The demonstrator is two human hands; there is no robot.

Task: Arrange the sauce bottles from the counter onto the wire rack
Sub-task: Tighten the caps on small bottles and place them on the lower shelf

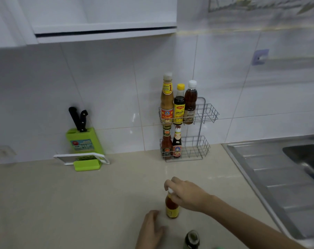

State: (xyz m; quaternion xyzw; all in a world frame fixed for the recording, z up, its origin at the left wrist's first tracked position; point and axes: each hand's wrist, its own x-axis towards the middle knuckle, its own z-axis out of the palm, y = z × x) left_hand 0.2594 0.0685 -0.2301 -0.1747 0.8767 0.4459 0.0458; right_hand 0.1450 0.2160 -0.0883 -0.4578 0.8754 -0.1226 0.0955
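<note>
The right hand (186,194) is reaching palm-down, fingers (168,184) pinching the white cap of a glossy red bottle (172,207); the left hand (150,229) is resting, fingers loosely together, on the smooth beige table (80,203).

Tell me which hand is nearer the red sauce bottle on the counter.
Right. The right hand grips the red sauce bottle at its cap from above. The left hand lies on the counter just left of the bottle's base, not touching it.
</note>
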